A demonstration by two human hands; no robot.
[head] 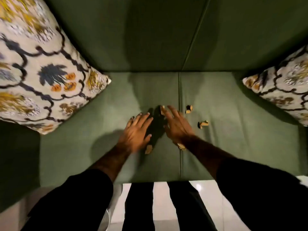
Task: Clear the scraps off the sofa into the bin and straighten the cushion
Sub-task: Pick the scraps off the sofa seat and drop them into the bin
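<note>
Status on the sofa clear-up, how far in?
Early. Nothing looks done: scraps still lie on the green seat. Left hand and right hand are open over them, gathering. Still left: binning (no bin in view) and straightening the cushion.

Green sofa seat (pixel 233 155): two cushions butting at a seam running front to back. Patterned cushion (pixel 41 77) leaning at the left end, a corner resting on the seat; second patterned cushion (pixel 280 95) sitting at the right end. Tan scraps lying on the seat around the seam: one pair (pixel 189 109) just right of it, another (pixel 203 124) nearer the front, one (pixel 148 149) left of the seam, one (pixel 181 146) on it, one (pixel 162 109) farther back
</note>
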